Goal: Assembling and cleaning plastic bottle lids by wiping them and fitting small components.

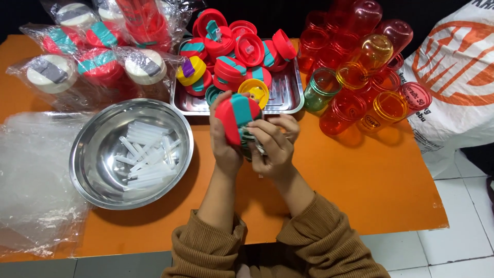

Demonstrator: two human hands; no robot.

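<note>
Lid (237,117), red-teal, gripped by left hand (225,145) near tray (288,100); right hand (275,146) fingers pinch its underside—keep it steady.

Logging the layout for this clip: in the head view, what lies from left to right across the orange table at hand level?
Clear plastic sheet → steel bowl of white straws → left hand holding a red lid → right hand → coloured cups → white sack.
</note>
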